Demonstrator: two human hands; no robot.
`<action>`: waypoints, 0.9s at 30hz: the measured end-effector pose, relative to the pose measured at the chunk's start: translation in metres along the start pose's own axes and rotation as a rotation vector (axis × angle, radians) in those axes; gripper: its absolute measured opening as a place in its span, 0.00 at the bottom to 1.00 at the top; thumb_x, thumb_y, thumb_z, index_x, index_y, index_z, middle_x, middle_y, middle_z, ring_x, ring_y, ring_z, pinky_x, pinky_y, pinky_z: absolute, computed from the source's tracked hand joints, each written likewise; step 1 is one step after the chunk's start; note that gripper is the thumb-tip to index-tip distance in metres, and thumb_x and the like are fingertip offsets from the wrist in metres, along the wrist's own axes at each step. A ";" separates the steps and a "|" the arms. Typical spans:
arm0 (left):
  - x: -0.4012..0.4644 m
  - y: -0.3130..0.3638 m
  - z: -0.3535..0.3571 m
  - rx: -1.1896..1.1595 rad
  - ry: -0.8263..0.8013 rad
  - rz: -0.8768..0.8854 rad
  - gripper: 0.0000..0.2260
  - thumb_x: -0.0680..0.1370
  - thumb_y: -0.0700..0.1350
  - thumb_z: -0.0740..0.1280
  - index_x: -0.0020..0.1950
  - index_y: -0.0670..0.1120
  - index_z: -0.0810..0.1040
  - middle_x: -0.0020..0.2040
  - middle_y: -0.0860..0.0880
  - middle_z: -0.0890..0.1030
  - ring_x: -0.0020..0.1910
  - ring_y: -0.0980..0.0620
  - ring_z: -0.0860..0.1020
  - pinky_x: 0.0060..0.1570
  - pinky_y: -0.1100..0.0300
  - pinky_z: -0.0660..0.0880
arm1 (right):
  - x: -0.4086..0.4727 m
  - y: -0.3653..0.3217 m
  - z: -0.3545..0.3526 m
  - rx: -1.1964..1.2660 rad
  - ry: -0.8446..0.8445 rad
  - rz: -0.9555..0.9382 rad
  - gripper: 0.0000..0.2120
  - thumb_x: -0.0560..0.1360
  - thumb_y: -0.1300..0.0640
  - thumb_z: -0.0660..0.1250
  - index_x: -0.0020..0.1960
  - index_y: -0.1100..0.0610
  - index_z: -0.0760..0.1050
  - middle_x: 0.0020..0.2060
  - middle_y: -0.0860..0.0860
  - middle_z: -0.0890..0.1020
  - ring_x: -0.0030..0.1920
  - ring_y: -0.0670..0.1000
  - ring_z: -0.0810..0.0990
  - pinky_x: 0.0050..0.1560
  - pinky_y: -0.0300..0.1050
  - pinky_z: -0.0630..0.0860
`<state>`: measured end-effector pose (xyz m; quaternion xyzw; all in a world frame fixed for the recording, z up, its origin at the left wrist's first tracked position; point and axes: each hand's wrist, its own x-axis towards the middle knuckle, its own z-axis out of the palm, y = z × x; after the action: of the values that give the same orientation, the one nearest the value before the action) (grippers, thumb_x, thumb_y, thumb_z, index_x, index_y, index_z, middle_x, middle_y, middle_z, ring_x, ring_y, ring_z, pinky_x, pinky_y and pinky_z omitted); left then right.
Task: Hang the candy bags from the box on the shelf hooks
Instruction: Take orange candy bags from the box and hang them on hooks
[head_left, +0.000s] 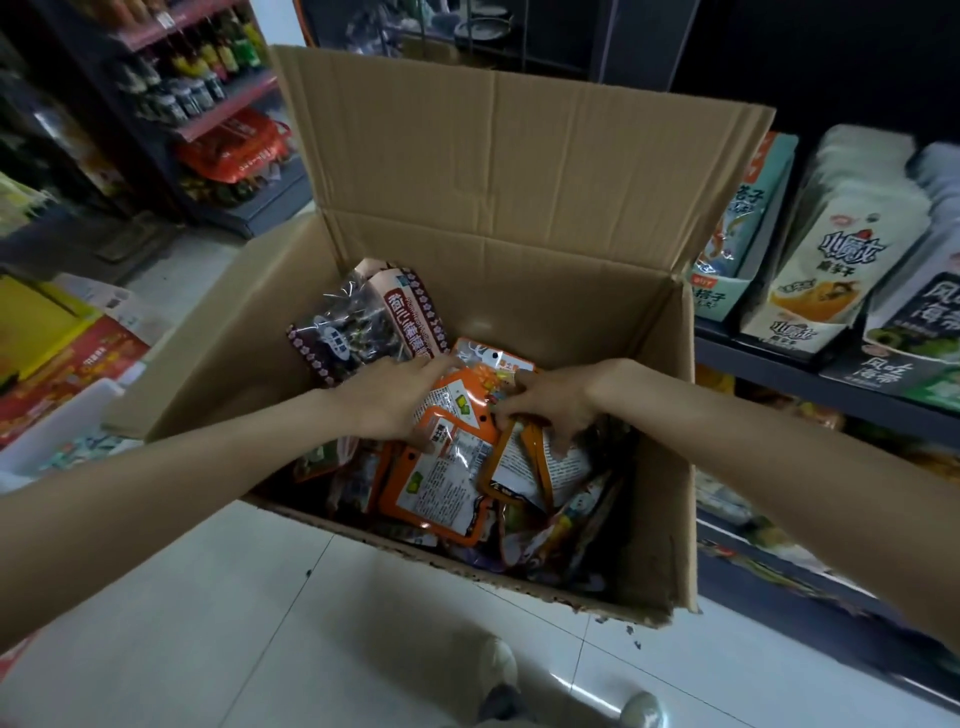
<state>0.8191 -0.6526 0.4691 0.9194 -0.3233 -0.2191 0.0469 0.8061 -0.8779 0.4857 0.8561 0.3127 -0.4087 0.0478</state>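
Observation:
An open cardboard box (665, 447) stands on the white tiled floor and holds several candy bags. Orange bags (441, 478) with white labels lie on top of the pile. A dark purple bag (358, 332) leans at the back left of the box. Both my hands are inside the box on the orange bags. My left hand (387, 397) grips the left edge of an orange bag, fingers curled round it. My right hand (545, 402) pinches the top of an orange bag, fingers curled down into the pile. No shelf hooks are in view.
The box's tall back flap (519, 156) stands upright. A dark shelf (810, 374) at the right carries upright snack packs. Shelves with bottles and red bags (234, 150) stand at the back left. Red and yellow cartons (57, 353) lie at the left. My shoes (498, 670) show at the bottom.

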 end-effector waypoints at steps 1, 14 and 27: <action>-0.002 0.000 -0.002 -0.059 0.019 -0.004 0.46 0.66 0.54 0.78 0.76 0.51 0.54 0.69 0.47 0.72 0.62 0.47 0.75 0.61 0.51 0.73 | -0.002 -0.001 -0.001 0.005 0.025 -0.020 0.27 0.72 0.56 0.74 0.66 0.48 0.66 0.65 0.53 0.63 0.63 0.57 0.69 0.52 0.48 0.71; -0.023 0.006 -0.046 -0.478 0.486 0.002 0.03 0.75 0.47 0.72 0.47 0.53 0.81 0.43 0.50 0.82 0.43 0.53 0.81 0.44 0.56 0.74 | -0.099 0.009 -0.005 0.193 0.954 0.047 0.07 0.72 0.54 0.74 0.50 0.47 0.82 0.39 0.38 0.81 0.43 0.43 0.79 0.44 0.47 0.75; -0.055 0.070 -0.084 -0.973 1.067 -0.050 0.08 0.81 0.45 0.63 0.42 0.49 0.72 0.40 0.55 0.79 0.36 0.63 0.76 0.39 0.63 0.72 | -0.176 -0.035 0.031 1.432 1.548 -0.025 0.03 0.75 0.59 0.69 0.47 0.54 0.77 0.41 0.48 0.85 0.41 0.51 0.85 0.38 0.45 0.83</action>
<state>0.7771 -0.6781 0.5811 0.7832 -0.1009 0.1396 0.5975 0.6826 -0.9479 0.5993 0.7085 -0.0475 0.1594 -0.6858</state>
